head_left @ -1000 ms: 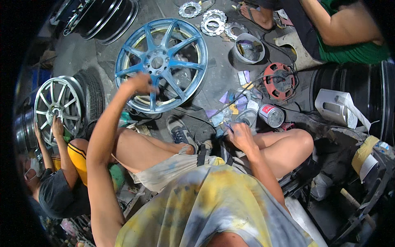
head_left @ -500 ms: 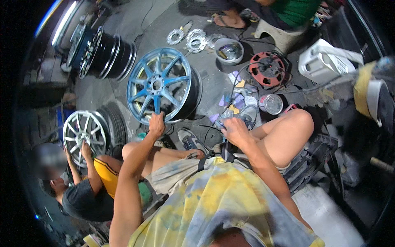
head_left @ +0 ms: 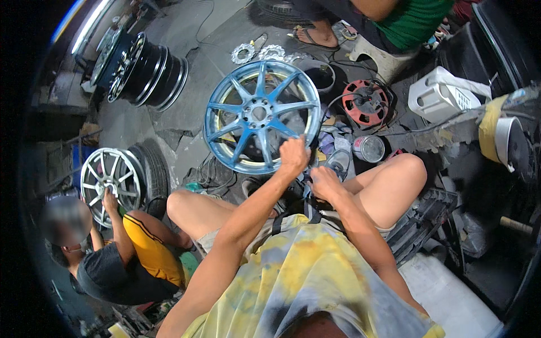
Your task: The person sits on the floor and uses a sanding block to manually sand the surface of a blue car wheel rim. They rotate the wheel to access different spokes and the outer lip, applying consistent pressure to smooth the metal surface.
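In front of me a blue multi-spoke wheel rim with worn, pale patches faces up toward me. My left hand is closed on its near right edge, fingers curled over the lip. My right hand is closed too, just right of the rim and above my lap. Its fingers are curled and partly hidden, so I cannot make out what they hold, if anything. Beside it, scraps of purple and yellow abrasive paper lie near my shoe.
A paint can, a red cable reel and a white jug stand to the right. Behind the rim is a bowl. At left a person holds a silver wheel; another person sits at the far right.
The blue rim has shifted right and turned, now partly covering the bowl. My left hand moved right with it, from its near left edge. My right hand has dropped slightly.
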`<state>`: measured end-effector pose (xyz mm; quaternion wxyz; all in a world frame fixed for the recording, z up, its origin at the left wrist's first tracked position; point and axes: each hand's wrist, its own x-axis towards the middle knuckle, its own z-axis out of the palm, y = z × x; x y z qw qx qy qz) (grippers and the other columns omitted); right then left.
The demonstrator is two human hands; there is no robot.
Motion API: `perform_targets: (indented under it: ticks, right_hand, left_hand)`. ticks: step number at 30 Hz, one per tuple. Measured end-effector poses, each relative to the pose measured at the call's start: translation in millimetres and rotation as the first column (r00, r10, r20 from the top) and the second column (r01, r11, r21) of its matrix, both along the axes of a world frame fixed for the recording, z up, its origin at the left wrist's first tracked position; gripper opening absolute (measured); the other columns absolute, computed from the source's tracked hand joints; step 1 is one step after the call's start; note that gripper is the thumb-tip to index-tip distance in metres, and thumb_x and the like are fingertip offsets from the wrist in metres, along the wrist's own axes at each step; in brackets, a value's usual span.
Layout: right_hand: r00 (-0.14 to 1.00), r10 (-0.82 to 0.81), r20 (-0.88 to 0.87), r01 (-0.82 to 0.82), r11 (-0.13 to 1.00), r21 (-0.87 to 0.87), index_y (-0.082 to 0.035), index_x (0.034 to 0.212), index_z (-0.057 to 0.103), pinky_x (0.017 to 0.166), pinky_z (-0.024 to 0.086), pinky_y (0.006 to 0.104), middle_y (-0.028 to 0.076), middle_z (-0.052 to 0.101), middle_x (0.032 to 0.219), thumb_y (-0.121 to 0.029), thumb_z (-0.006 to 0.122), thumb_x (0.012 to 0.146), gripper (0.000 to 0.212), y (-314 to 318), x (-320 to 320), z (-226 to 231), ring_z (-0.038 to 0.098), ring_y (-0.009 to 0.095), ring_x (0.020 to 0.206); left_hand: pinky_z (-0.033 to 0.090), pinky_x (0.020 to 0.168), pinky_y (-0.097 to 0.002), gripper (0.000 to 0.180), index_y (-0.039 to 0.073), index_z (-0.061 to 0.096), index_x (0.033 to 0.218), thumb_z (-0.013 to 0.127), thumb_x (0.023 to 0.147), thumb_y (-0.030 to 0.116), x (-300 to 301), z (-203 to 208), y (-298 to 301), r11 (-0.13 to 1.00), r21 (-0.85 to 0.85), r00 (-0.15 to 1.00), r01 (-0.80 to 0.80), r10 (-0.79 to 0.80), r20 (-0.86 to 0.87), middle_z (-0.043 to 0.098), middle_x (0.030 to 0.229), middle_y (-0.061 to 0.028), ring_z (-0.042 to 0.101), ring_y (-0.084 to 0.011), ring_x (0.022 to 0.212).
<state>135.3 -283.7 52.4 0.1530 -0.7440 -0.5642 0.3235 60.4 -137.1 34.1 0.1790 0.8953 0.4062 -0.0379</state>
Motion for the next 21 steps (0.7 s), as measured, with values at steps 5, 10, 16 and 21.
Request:
perform_targets:
  ticks: [5, 10, 16, 21]
  right_hand:
    - [0.988, 0.140, 0.066, -0.134, 0.987, -0.084, 0.000, 0.092, 0.072, 0.083, 0.058, 0.0512, 0.025, 0.073, 0.093, -0.015, 0.071, 0.083, 0.017, -8, -1, -24, 0.072, 0.044, 0.094]
    - [0.993, 0.092, 0.078, -0.075, 0.978, -0.195, -0.001, 0.091, 0.075, 0.084, 0.058, 0.0522, 0.025, 0.074, 0.095, -0.018, 0.072, 0.084, 0.019, -8, -9, -23, 0.072, 0.044, 0.095]
    - [0.991, 0.121, 0.061, -0.113, 0.986, -0.125, -0.002, 0.092, 0.075, 0.083, 0.057, 0.0537, 0.026, 0.074, 0.095, -0.015, 0.064, 0.088, 0.018, 2, -10, -13, 0.071, 0.044, 0.094]
    - [0.993, 0.103, 0.059, -0.096, 0.989, -0.113, -0.001, 0.091, 0.075, 0.084, 0.057, 0.0529, 0.026, 0.074, 0.095, -0.017, 0.066, 0.088, 0.019, 0, -7, -13, 0.071, 0.044, 0.096]
  left_hand:
    - [0.044, 0.109, -0.0523, 0.076, -0.003, 0.025, 0.159, 0.061, 0.093, 0.010, -58, -10, -43, 0.974, 0.092, 0.958, 0.207, -0.221, 0.183, 0.047, 0.140, -0.0355, 0.053, -0.0510, 0.125]
    - [0.047, 0.108, -0.0473, 0.049, -0.004, 0.055, 0.141, 0.061, 0.098, 0.018, -113, 10, 6, 0.913, -0.261, 0.948, 0.313, -0.282, 0.147, 0.060, 0.134, -0.0288, 0.059, -0.0429, 0.125]
    - [0.044, 0.109, -0.0505, 0.057, -0.002, 0.062, 0.136, 0.051, 0.106, 0.045, -98, 51, 114, 0.978, -0.114, 0.978, 0.172, -0.156, 0.141, 0.062, 0.138, -0.0255, 0.058, -0.0392, 0.129]
    - [0.018, 0.126, -0.0563, 0.091, -0.012, 0.027, 0.156, 0.048, 0.104, 0.060, -78, -14, 75, 0.963, 0.185, 0.981, 0.194, -0.196, -0.008, 0.026, 0.165, -0.0311, 0.022, -0.0454, 0.155]
